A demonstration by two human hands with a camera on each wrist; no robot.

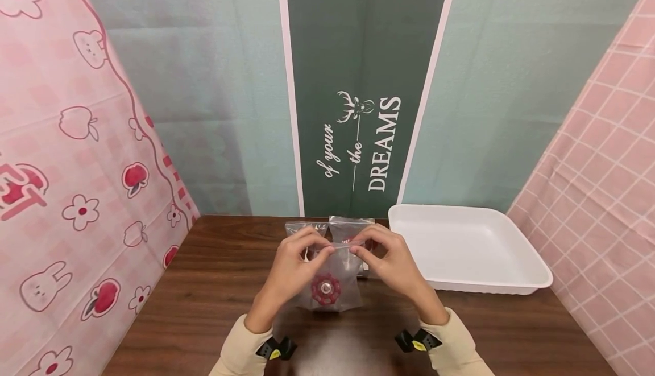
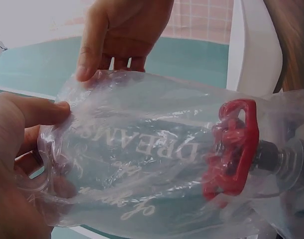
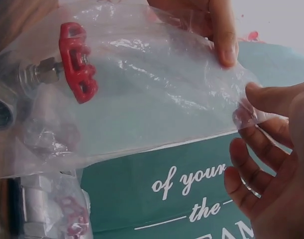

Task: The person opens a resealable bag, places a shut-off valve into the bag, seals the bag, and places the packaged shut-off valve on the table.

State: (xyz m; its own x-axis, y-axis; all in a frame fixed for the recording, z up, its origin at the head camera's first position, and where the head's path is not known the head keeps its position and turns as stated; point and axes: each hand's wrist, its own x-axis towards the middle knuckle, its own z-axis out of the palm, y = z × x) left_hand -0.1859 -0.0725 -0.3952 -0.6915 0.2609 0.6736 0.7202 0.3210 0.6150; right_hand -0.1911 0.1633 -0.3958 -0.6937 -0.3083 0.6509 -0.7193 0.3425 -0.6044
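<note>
A clear plastic zip bag (image 1: 344, 285) stands upright over the table, its top edge pinched by both hands. Thumb and fingers of the left hand (image 1: 294, 259) grip the left end of that edge; the right hand (image 1: 393, 259) pinches the right end, a short span away. Inside the bag is a metal valve with a red handwheel (image 1: 326, 289). In the left wrist view the red handwheel (image 2: 234, 152) shows through the plastic, its metal stem (image 2: 268, 157) beside it. The right wrist view shows the metal valve body (image 3: 5, 102) at the bag's bottom.
Behind the hands lie two more clear bags, one at left (image 1: 307, 227) and one at right (image 1: 353, 223), partly hidden. A white plastic tray (image 1: 465, 251) sits at the right on the brown wooden table (image 1: 204, 285). Printed cloths (image 1: 245, 108) hang around the table.
</note>
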